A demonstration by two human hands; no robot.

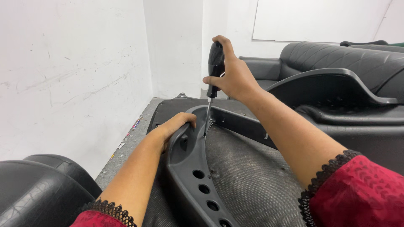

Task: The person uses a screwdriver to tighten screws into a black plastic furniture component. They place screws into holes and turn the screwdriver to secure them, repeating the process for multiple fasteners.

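My right hand [234, 76] grips the black handle of a screwdriver [215, 67], held upright, its thin metal shaft pointing down into the corner of a black plastic frame [198, 176]. My left hand [174, 127] is wrapped over the frame's curved edge just left of the tip. The frame has several round holes along its near arm and lies on dark grey fabric [248, 172]. Both my sleeves are red with black lace cuffs.
A white wall [71, 75] runs along the left. Black leather sofa pieces [336, 56] stand at the back right, and another black plastic frame [332, 82] lies beside them. A black cushion [38, 193] fills the lower left corner. Small scraps lie on the grey floor [130, 138].
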